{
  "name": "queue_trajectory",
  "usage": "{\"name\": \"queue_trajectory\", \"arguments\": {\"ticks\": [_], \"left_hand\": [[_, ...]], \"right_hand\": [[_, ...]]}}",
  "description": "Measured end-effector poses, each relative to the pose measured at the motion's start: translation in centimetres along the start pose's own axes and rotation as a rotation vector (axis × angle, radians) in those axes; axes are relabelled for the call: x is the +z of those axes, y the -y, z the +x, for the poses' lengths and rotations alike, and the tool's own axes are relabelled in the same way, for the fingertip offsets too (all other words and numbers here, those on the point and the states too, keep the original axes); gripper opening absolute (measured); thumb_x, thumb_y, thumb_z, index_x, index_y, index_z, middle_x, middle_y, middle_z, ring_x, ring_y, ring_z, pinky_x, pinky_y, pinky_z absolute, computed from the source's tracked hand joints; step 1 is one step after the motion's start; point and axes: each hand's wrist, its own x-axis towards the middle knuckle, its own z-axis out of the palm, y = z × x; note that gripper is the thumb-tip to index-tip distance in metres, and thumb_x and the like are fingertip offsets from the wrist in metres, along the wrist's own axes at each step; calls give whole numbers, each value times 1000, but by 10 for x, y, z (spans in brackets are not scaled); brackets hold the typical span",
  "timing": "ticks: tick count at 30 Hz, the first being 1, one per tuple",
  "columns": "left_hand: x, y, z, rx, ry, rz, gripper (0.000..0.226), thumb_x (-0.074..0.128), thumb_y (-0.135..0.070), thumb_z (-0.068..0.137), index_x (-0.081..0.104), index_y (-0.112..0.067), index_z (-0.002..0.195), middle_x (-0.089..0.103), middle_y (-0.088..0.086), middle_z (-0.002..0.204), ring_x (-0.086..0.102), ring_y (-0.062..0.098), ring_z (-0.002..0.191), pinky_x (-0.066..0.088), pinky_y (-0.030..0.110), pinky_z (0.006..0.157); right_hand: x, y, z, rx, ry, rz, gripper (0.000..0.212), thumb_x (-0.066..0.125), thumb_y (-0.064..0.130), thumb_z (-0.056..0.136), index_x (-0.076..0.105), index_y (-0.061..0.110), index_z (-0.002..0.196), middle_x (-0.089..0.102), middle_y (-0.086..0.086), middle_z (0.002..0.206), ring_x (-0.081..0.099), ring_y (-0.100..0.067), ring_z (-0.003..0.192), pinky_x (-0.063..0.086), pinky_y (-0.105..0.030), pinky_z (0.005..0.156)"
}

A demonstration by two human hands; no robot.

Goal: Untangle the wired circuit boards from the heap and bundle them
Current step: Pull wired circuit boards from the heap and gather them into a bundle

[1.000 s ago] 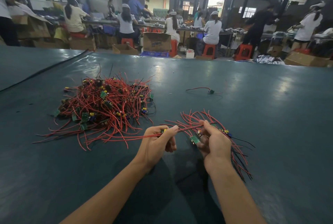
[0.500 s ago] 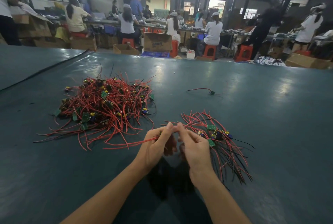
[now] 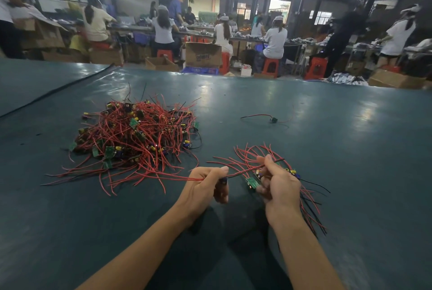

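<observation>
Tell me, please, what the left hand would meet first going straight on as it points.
The left hand would probably meet the red wires of the bundle in the right hand; depth is unclear.

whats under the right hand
Under the right hand lies the bundle of red and black wires, one green board peeking out. The hand covers the bundle's middle.

Blue print on the cardboard box (image 3: pixel 203 55) is unreadably blurred.
</observation>
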Motion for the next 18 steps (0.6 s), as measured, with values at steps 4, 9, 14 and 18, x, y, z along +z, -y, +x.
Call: {"name": "queue_trajectory", "arguments": {"ticks": [4,9,14,18], "left_hand": [[1,-1,-1,-4,-19,-24,46,49,-12,97,54,-11,52,54,8,50,52,17,43,44,23,48],[-18,-3,8,-18,-204,-215,55,42,-10,94,52,-16,40,48,4,41,45,15,40,42,19,46],[-36,-2,15,-56,-276,-243,50,52,-28,92,59,-19,43,54,5,49,48,15,45,40,21,44],[-22,0,11,-185,-100,-362,40,60,-47,74,53,-20,45,47,2,47,41,15,45,35,24,45]], "right_hand": [[0,1,1,-6,-2,61,21,64,18,92,75,9,77,45,7,52,31,-4,37,26,-16,34],[-25,20,17,46,-172,223,22,56,24,98,68,12,83,40,5,61,29,-3,36,23,-15,33],[-32,21,15,-117,-143,86,23,59,22,96,71,10,81,48,5,60,31,-4,38,26,-17,34],[-13,13,3,-57,29,10,20,57,21,97,72,12,87,54,5,54,38,-4,37,29,-16,34]]}}
